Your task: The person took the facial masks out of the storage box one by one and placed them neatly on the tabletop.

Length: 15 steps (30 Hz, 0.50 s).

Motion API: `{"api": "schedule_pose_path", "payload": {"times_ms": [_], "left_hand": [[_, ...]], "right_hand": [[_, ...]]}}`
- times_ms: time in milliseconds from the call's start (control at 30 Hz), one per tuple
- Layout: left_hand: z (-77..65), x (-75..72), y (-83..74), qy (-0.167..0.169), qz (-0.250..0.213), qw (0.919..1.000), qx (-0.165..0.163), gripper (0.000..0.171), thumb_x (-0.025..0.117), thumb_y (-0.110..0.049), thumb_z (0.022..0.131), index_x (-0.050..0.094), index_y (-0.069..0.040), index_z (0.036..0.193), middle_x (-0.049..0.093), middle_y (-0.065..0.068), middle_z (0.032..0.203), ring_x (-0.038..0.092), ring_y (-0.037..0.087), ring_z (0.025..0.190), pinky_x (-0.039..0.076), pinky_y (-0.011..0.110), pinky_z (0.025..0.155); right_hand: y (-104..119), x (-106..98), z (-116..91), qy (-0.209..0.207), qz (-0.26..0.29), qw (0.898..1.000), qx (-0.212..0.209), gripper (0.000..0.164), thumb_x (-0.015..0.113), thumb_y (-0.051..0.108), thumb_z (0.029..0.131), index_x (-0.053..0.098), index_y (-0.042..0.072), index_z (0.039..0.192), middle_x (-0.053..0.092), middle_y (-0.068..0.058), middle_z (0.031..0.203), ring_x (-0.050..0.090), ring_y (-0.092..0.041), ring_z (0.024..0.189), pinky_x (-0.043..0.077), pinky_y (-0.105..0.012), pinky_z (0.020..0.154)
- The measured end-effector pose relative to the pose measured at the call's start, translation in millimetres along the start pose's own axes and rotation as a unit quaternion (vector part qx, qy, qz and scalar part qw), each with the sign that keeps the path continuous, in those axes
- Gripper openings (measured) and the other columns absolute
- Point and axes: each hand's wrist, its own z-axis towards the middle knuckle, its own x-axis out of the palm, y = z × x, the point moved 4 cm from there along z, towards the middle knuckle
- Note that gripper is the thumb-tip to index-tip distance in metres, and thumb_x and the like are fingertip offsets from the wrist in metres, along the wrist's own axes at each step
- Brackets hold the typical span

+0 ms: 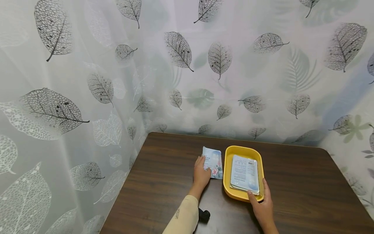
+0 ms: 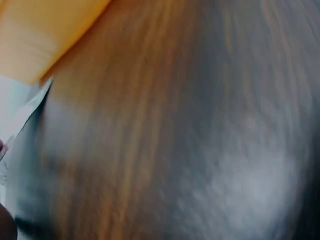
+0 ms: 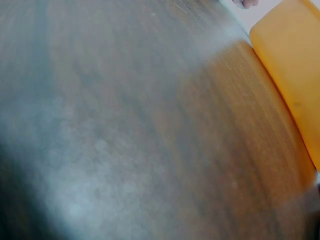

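My left hand point(image 1: 202, 172) pinches a flat light-blue sachet point(image 1: 215, 162) with pink flowers by its left side, thumb lying over its face. A pale edge of that sachet point(image 2: 32, 107) shows in the left wrist view, beside the yellow basin. Just right of it stands the yellow plastic basin point(image 1: 229, 191), which holds a stack of similar sachets point(image 1: 244, 172), the top one printed side up with a barcode. My right hand point(image 1: 263, 204) grips the basin's near right corner, thumb at the rim and fingers along the outer wall.
The dark wood-grain table point(image 1: 301, 185) extends to both sides. A small black object point(image 1: 204, 215) sits by the left sleeve point(image 1: 185, 213). Behind and to the left hangs a leaf-patterned curtain point(image 1: 198, 74), meeting the table's back edge.
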Motion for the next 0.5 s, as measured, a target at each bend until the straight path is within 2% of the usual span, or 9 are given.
{"api": "schedule_pose_path", "payload": {"times_ms": [67,167,300,400,500], "left_hand": [[-2.6,-2.2,-0.8,0.001,0.066,0.9974,0.028,0.058,0.067,-0.003,0.084,0.057,0.003,0.141,0.052,0.02,0.152,0.038,0.041,0.148,0.026,0.066,0.121],[-5.5,-3.2,2.2,0.002,0.156,0.9865,0.051,0.056,0.07,-0.011,0.086,0.06,0.001,0.139,0.054,0.019,0.151,0.037,0.042,0.149,0.024,0.069,0.119],[-7.1,-1.0,7.2,0.012,0.228,0.9707,0.074,0.055,0.069,-0.02,0.089,0.059,0.001,0.14,0.052,0.021,0.152,0.038,0.043,0.148,0.029,0.067,0.118],[-6.8,2.5,10.8,0.029,0.276,0.9578,0.074,0.056,0.063,-0.027,0.094,0.057,-0.002,0.144,0.047,0.021,0.156,0.035,0.042,0.15,0.029,0.063,0.12],[-6.9,4.4,13.1,0.051,0.327,0.9419,0.061,0.056,0.056,-0.035,0.099,0.053,-0.009,0.149,0.042,0.019,0.16,0.032,0.039,0.153,0.028,0.058,0.123]], "right_hand": [[0.1,-0.1,-0.7,0.0,0.0,1.0,0.0,0.09,0.07,0.025,0.097,0.012,0.026,0.166,0.022,-0.015,0.169,0.026,-0.031,0.151,0.016,0.009,0.096],[0.1,-0.4,-1.4,0.004,-0.004,1.0,0.003,0.09,0.069,0.027,0.097,0.011,0.027,0.166,0.021,-0.014,0.17,0.024,-0.031,0.152,0.015,0.009,0.095],[-0.2,-1.2,-1.6,0.005,-0.007,1.0,0.007,0.091,0.069,0.028,0.097,0.01,0.027,0.166,0.02,-0.013,0.17,0.024,-0.032,0.153,0.015,0.009,0.095],[-0.7,-1.3,-1.1,0.002,-0.008,1.0,0.008,0.091,0.07,0.029,0.097,0.01,0.028,0.166,0.021,-0.013,0.17,0.025,-0.032,0.153,0.014,0.008,0.096],[-1.6,-0.8,-0.5,0.002,-0.009,1.0,0.008,0.091,0.07,0.028,0.096,0.011,0.028,0.166,0.022,-0.013,0.17,0.026,-0.031,0.152,0.015,0.009,0.096]]}}
